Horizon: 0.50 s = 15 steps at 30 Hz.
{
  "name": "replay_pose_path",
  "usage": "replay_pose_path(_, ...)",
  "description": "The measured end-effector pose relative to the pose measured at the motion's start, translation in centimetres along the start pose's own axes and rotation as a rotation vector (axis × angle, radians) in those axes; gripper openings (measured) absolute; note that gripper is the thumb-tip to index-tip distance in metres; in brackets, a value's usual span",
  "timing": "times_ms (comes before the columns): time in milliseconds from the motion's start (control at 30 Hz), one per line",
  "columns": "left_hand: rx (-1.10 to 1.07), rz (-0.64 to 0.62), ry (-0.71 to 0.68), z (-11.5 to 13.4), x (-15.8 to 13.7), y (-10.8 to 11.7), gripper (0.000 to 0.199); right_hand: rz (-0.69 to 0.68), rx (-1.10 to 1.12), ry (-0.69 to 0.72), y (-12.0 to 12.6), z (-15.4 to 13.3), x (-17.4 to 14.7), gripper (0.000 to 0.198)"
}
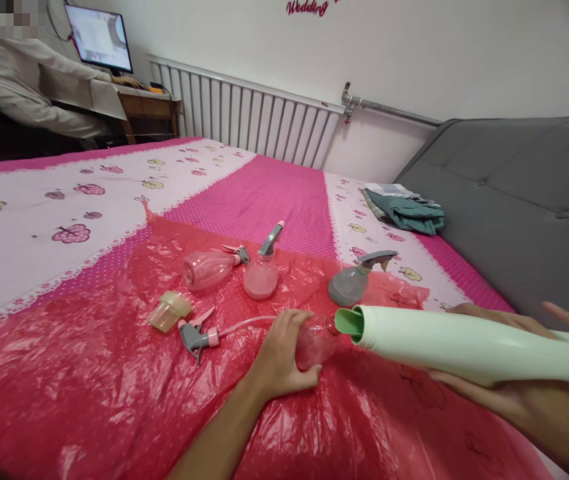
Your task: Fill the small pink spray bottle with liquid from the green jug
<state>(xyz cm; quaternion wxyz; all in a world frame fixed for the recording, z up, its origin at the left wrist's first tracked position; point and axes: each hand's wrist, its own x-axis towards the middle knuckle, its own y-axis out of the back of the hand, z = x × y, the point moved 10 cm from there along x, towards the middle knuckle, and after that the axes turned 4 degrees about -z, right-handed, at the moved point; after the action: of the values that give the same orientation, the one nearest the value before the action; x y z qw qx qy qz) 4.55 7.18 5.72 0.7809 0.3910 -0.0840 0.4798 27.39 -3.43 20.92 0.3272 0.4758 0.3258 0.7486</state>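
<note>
My left hand [284,357] is wrapped round a clear pinkish spray bottle body [317,343], which has its trigger head off and its neck turned right. My right hand [534,407] grips a long pale green jug [444,340], held nearly level. The jug's darker green spout [348,321] is right at the bottle's neck; whether anything is flowing cannot be made out. Left of my left hand lies a grey-and-pink trigger sprayer head [197,339] with its thin tube [247,323]. A yellowish translucent cup-like piece [169,311] sits beyond it.
A pink spray bottle [209,268] lies on its side. A round pink one [260,277] and a grey one [348,285] stand nearby on red plastic sheeting [114,373]. Folded cloths [404,208] lie by the grey headboard [514,173]. A person [29,80] sits at a desk.
</note>
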Motion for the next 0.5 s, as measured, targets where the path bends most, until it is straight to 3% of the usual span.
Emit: replay_pose_path(500, 0.008, -0.001, -0.009, 0.12, 0.04, -0.02, 0.084, 0.002, -0.016, 0.004, 0.21, 0.08, -0.12, 0.075)
